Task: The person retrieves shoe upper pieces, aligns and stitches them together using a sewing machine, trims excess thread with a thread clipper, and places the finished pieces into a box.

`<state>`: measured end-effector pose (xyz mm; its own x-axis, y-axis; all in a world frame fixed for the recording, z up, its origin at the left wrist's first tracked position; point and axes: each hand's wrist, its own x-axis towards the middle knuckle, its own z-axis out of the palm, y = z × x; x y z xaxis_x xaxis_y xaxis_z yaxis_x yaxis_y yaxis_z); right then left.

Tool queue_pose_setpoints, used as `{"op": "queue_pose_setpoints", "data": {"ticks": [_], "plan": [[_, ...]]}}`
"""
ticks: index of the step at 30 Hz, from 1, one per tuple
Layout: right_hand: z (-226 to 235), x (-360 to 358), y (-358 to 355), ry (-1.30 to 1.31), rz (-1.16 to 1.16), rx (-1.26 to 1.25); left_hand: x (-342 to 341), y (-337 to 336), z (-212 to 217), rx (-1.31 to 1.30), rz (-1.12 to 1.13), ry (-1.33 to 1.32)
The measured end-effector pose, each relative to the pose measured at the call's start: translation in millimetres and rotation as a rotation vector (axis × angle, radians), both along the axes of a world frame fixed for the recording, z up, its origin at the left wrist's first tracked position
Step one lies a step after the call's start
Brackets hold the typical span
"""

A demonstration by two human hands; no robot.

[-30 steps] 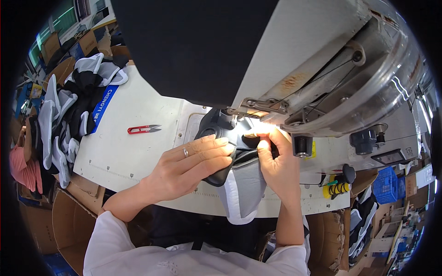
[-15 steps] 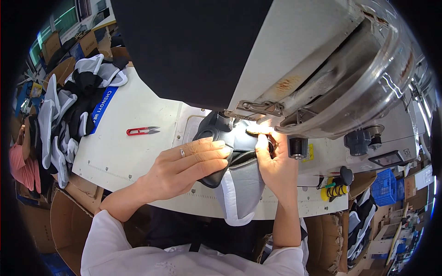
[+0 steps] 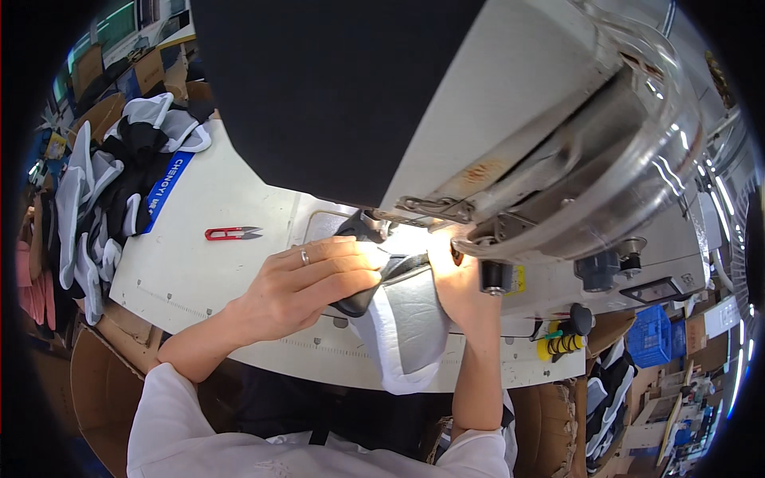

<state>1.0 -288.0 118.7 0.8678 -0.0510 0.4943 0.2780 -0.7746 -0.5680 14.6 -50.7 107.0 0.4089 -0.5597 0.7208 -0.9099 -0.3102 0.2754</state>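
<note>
A padded black-and-grey sewn piece [image 3: 414,319] with a white border lies under the head of a sewing machine [image 3: 478,151]. Its grey flap hangs toward me over the table's front edge, and its black part sits at the left. My left hand [image 3: 315,283], wearing a ring, closes on the black part, fingers straight and together on top, thumb hidden. My right hand [image 3: 462,275] grips the piece's right side close to the needle area. Bright lamp light and the machine hide its fingertips. Red-handled thread snips [image 3: 233,233] lie on the table left of my hands.
A heap of grey, black and white pieces [image 3: 92,207] lies at the left, beside a blue strip [image 3: 169,191]. Open cardboard boxes [image 3: 103,378] flank me. On the right are a yellow-and-black coiled object [image 3: 555,347], a blue crate [image 3: 649,336] and more pieces [image 3: 610,394].
The whole view has shifted slightly. My right hand has turned, its thumb and fingertips now less visible at the machine. Both hands stay on the piece, and its black part shows less.
</note>
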Motion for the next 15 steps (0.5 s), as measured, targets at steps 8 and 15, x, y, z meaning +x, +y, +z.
{"op": "queue_pose_setpoints", "data": {"ticks": [8, 15], "plan": [[-32, 13, -27, 0.053, 0.066, -0.145, 14, 0, 2, 0.056, 0.027, -0.115], [-46, 16, -31, 0.051, 0.025, -0.08, 18, -4, 4, -0.016, 0.023, -0.157]]}}
